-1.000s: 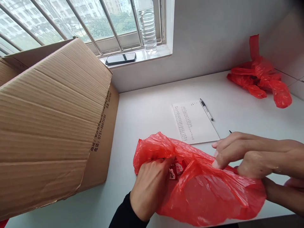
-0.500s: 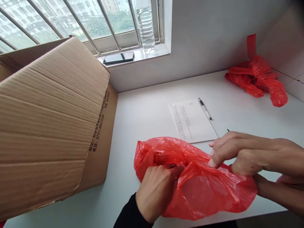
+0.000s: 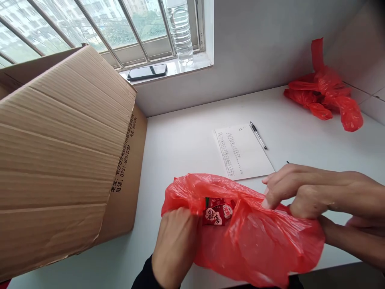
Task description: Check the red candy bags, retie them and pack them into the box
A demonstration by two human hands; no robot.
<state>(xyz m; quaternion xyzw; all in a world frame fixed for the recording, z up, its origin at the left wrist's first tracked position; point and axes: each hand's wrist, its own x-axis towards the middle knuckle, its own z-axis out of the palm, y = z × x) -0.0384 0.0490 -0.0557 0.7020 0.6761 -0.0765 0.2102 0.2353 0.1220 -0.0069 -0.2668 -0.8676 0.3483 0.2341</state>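
A red plastic bag lies at the table's near edge with its mouth open toward me. Inside it show several small dark-red packets with pale printed labels. My left hand, in a black sleeve, is closed at the left side of the bag's mouth; its fingertips are hidden under the red plastic. At the right, a co-worker's bare hand pinches the bag's upper rim. The co-worker's other arm reaches in below, its hand partly hidden by the bag. My right hand is not visible.
A large cardboard box stands on the left. Behind the bag are a written notepad and a pen. Knotted red bags lie at the back right. On the windowsill are a phone and a water bottle.
My left hand has moved left, from the bag's opening to its left side, baring the dark-red packets. The co-worker's hands stay almost in place.
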